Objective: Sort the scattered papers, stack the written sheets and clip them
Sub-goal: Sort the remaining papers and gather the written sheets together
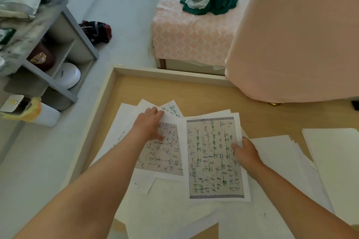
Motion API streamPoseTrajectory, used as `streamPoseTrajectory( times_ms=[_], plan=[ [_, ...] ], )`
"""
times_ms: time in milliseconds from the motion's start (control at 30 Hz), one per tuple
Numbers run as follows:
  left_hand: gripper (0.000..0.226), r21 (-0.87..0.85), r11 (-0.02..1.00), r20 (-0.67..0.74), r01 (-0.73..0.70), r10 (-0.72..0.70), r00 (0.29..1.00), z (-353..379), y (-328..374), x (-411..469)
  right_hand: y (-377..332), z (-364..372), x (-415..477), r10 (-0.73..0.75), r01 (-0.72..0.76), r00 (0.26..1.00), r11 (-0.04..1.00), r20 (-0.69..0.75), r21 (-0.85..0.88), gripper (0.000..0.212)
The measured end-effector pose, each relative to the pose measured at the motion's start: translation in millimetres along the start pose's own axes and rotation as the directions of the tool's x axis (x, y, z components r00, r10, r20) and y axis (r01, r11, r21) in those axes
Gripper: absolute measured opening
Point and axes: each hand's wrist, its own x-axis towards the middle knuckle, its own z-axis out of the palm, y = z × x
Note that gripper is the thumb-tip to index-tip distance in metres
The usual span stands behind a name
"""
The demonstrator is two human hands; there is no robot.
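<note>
Blank sheets (174, 209) surround two written pages on the table (194, 93): bordered sheet (213, 157), grey sheet (163, 153) left of it. Right hand (245, 151) pinches bordered sheet's right edge; left hand (150, 122) rests flat, fingers straight, on grey sheet.

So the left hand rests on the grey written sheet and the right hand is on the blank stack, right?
No. In the head view the right hand holds the right edge of the bordered written sheet. The left hand does rest on the grey written sheet.
</note>
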Motion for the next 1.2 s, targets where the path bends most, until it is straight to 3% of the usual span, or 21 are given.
streamPoseTrajectory(
  times_ms=[100, 200, 267, 300, 367, 433, 533, 633, 667, 767, 900, 967, 1033, 1100, 1200],
  plan=[
    [0.079, 0.082, 0.997, 0.028, 0.015, -0.017, 0.999, -1, -6, 3, -4, 2, -3, 0.031, -0.032, 0.999, 0.998, 0.016, 0.055, 0.014],
    [0.036, 0.053, 0.998, 0.040, 0.025, -0.027, 0.999, 0, -12, -2, -14, 0, -9, 0.054, -0.062, 0.997, 0.982, 0.049, 0.181, 0.023],
    [0.022, -0.067, 0.997, 0.020, 0.035, -0.033, 0.999, 2, -16, -13, -19, -2, -13, 0.088, -0.102, 0.994, 0.956, 0.062, 0.276, 0.030],
    [0.019, -0.205, 0.977, 0.038, 0.053, -0.046, 0.998, 4, -17, -20, -21, -2, -14, 0.108, -0.125, 0.992, 0.940, 0.072, 0.319, 0.031],
    [0.012, -0.520, 0.843, 0.109, 0.137, -0.093, 0.990, 8, -15, -38, -24, 3, -17, 0.144, -0.175, 0.984, 0.906, 0.106, 0.385, 0.032],
    [0.002, -0.707, 0.671, 0.157, 0.223, -0.159, 0.975, 17, -10, -55, -26, 13, -20, 0.175, -0.216, 0.975, 0.882, 0.135, 0.418, 0.033],
    [0.017, -0.876, 0.343, 0.232, 0.339, -0.317, 0.920, 33, 4, -79, -33, 35, -30, 0.198, -0.221, 0.975, 0.902, 0.100, 0.372, 0.033],
    [0.023, -0.912, 0.035, 0.381, 0.409, -0.301, 0.874, 42, 19, -101, -36, 60, -45, 0.196, -0.194, 0.980, 0.940, 0.022, 0.280, 0.026],
    [0.027, -0.911, 0.015, 0.390, 0.412, -0.287, 0.875, 43, 23, -108, -37, 69, -50, 0.181, -0.179, 0.983, 0.949, 0.018, 0.260, 0.025],
    [0.042, -0.929, 0.148, 0.297, 0.340, -0.254, 0.921, 48, 32, -124, -34, 87, -60, 0.114, -0.120, 0.992, 0.981, 0.053, 0.151, 0.030],
    [0.039, -0.917, 0.200, 0.319, 0.344, -0.148, 0.936, 50, 25, -138, -32, 99, -61, -0.007, 0.007, 1.000, 0.999, -0.008, -0.051, 0.033],
    [0.035, -0.928, 0.146, 0.329, 0.343, -0.114, 0.937, 46, 17, -145, -38, 98, -67, -0.012, 0.011, 1.000, 0.999, 0.026, 0.033, 0.043],
    [0.034, -0.938, 0.071, 0.332, 0.340, -0.104, 0.937, 43, 7, -147, -47, 93, -75, 0.026, -0.053, 0.990, 0.980, 0.137, 0.192, 0.049],
    [0.034, -0.941, 0.032, 0.332, 0.337, -0.109, 0.937, 39, -3, -147, -48, 90, -74, 0.051, -0.110, 0.968, 0.966, 0.244, 0.236, 0.048],
    [0.029, -0.945, 0.092, 0.303, 0.313, -0.110, 0.947, 32, -13, -143, -48, 87, -71, 0.090, -0.153, 0.954, 0.966, 0.284, 0.208, 0.038]
  ],
)
